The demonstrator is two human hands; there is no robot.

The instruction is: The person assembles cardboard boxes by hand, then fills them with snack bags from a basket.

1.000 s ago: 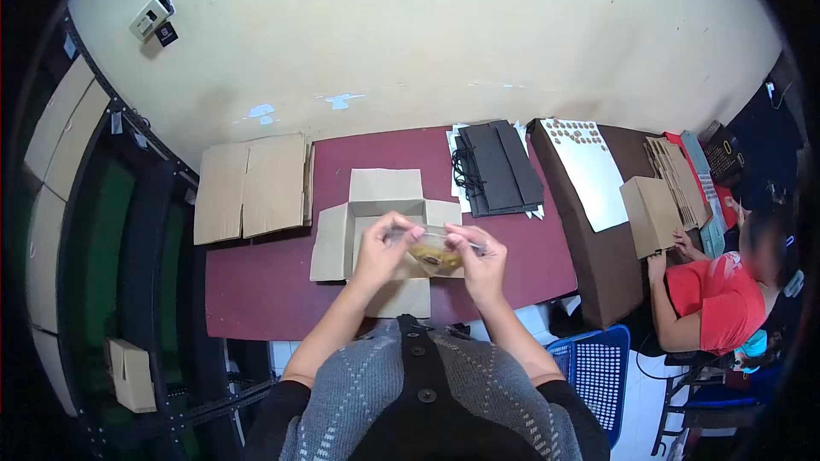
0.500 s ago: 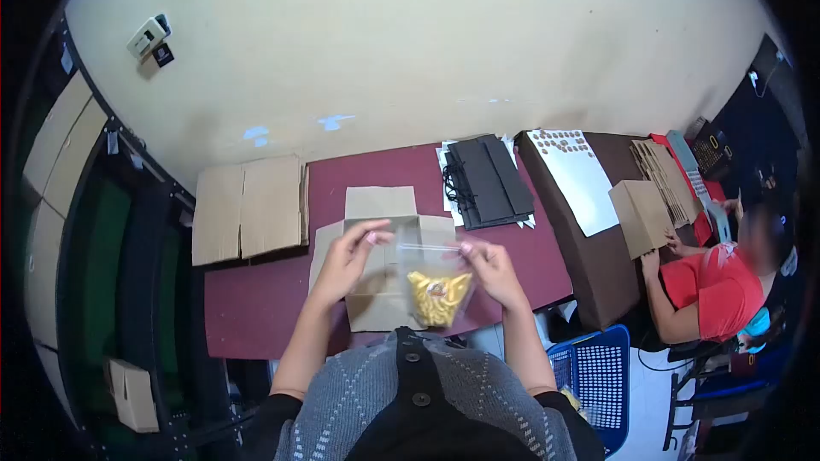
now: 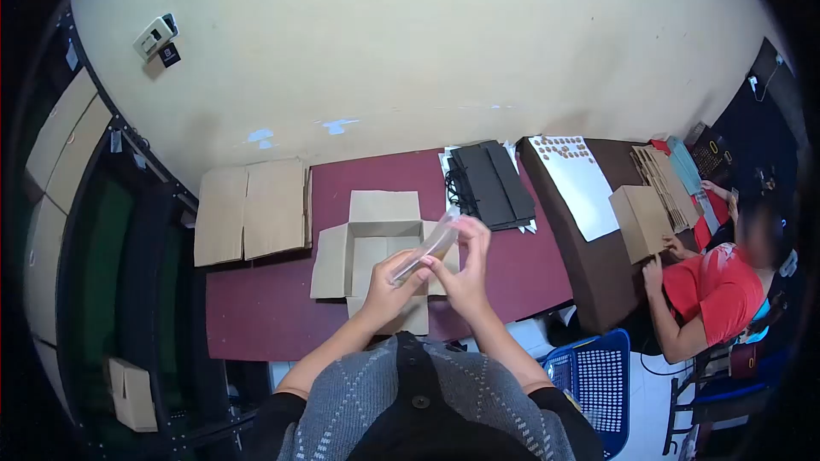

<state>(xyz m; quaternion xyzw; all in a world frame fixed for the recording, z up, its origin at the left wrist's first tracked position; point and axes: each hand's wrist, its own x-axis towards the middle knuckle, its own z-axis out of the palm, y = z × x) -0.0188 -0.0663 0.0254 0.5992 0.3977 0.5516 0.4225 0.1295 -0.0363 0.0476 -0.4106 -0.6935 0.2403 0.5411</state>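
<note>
The left hand (image 3: pixel 389 286) grasps the lower end of a narrow-looking, translucent plastic bag (image 3: pixel 434 247), while the right hand (image 3: pixel 465 273) grips it too, thumb low and fingers near the upper end. The bag is tilted and seen nearly edge-on – its contents are hard to make out. Both hands hold it over an open, light-brown cardboard box (image 3: pixel 384 205) with flaps spread outward, which sits on a dark red worktop (image 3: pixel 282 316).

To the box's left lies a stack of flattened brown cardboard (image 3: pixel 252 209); beyond it to the right, a pile of flat black pieces (image 3: pixel 494 183) with black cords rests on white sheets. Beside that – on a brown-covered worktop (image 3: pixel 571 265) – a large white sheet (image 3: pixel 589 205) carries small round brown pieces. Further right, a person in a red shirt (image 3: pixel 716 299) has hands at a closed brown box (image 3: pixel 641 222). A blue plastic basket (image 3: pixel 623 376) stands below, near the right arm.
</note>
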